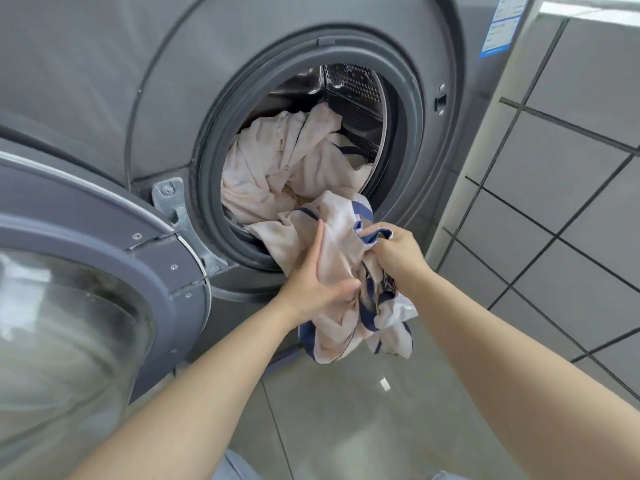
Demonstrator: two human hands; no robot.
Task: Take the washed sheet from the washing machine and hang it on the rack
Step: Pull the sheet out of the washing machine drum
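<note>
We see a glossy grey tiled floor; the washing machine stands on it, and a small white scrap lies near the machine's base.

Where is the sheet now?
The sheet hangs halfway out of the washer's drum, mid-frame, with the left hand and right hand holding it.

washing machine: 1 | sheet: 1 | hands: 2 — left hand, right hand

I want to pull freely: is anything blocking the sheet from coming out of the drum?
Nothing visible blocks it. The pale sheet with blue stripes already spills over the grey rubber door seal; both hands, left hand and right hand, grip it. The round glass door is swung open leftward.
</note>
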